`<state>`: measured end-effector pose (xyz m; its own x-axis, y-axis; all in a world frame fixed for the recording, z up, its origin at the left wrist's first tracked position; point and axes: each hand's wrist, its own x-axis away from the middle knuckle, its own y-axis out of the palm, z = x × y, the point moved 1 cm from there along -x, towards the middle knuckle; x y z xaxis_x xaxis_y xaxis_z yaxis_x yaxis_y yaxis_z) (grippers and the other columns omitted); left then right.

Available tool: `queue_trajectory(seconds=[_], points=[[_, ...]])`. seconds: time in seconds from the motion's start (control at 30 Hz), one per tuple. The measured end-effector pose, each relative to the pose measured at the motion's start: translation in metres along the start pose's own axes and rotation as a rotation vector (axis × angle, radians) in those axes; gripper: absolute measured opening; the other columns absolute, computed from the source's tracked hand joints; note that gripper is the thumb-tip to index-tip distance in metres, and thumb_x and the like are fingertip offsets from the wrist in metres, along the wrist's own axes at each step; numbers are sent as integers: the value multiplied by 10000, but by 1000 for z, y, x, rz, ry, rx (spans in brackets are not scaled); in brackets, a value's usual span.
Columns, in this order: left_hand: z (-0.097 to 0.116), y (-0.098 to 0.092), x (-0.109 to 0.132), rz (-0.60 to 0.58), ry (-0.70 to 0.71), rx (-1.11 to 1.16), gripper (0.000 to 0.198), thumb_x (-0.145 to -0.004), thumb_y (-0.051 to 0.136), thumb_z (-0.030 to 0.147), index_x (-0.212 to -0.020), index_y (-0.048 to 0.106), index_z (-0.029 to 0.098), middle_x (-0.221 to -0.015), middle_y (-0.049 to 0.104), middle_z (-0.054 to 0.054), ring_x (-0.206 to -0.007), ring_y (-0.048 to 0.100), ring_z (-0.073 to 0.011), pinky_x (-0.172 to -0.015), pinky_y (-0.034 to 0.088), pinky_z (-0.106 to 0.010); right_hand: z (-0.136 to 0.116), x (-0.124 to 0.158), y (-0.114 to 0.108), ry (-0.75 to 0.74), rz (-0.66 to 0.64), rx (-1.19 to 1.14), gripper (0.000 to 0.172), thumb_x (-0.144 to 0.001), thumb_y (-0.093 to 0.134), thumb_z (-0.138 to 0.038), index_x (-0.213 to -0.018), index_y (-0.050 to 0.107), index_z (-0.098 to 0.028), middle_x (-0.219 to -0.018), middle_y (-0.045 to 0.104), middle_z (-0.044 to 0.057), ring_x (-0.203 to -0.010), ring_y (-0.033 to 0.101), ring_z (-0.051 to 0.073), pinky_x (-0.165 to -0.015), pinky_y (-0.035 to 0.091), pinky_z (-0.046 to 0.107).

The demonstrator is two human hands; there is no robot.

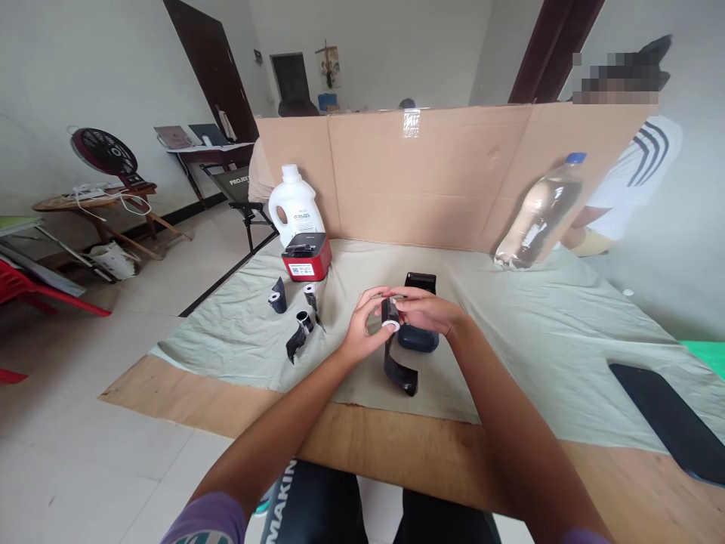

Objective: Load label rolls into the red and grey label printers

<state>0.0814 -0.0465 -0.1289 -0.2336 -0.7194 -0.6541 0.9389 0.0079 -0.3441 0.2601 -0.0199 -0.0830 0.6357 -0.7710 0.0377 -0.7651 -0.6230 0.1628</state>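
A small paper roll with black wrapping (389, 311) is held up over the cloth, its white end facing down toward me. My left hand (360, 325) is closed around it, thumb at the white end. My right hand (430, 311) meets it from the other side, its fingers on the black wrapping. Below the roll hangs a loose black strip (401, 374) that curls near the cloth. Just behind my right hand lies a dark handheld device (419, 338), partly covered by that hand. To the left are several similar rolls, including one standing roll (276, 301) with peeled black wrapping.
A red and black box (309, 261) stands before a white jug (297, 204). A clear bottle (541, 215) leans against the cardboard screen (408, 181). At right lies a black phone (671, 415). A person in a white sleeve (651, 162) is behind the screen's right end.
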Motion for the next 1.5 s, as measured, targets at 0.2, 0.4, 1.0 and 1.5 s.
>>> queue_trajectory(seconds=[0.2, 0.4, 1.0, 1.5], points=[[2, 7, 5, 151, 20, -410, 488, -742, 751, 374, -1179, 605, 214, -1106, 734, -78, -1051, 680, -263, -992, 463, -412, -18, 11, 15, 87, 233, 523, 342, -760, 717, -327, -1064, 607, -215, -967, 669, 30, -816, 615, 172, -693, 467, 284], [7, 8, 5, 172, -105, -438, 382, -735, 754, 363, -1063, 611, 228, -1016, 744, -41, -959, 690, -246, -936, 464, -382, -20, 12, 36, -4, 461, 943, 286, -739, 667, -246, -995, 540, -224, -954, 670, 42, -834, 621, 200, -717, 453, 303], [-3, 46, 28, -143, -543, 451, 515, -852, 685, 396, -1271, 454, 205, -756, 647, 28, -604, 588, -115, -566, 472, -222, -13, 16, -43, 288, 534, 974, 283, -778, 563, -83, -1039, 637, -164, -1066, 740, 101, -951, 664, 221, -791, 486, 288], [0, 54, 33, -315, -689, 767, 597, -757, 784, 391, -1269, 566, 175, -730, 675, 9, -630, 630, -120, -650, 490, -236, 20, 1, -34, 309, 541, 1544, 298, -876, 482, -132, -1091, 686, -170, -1308, 568, 183, -1209, 490, 356, -994, 377, 492]])
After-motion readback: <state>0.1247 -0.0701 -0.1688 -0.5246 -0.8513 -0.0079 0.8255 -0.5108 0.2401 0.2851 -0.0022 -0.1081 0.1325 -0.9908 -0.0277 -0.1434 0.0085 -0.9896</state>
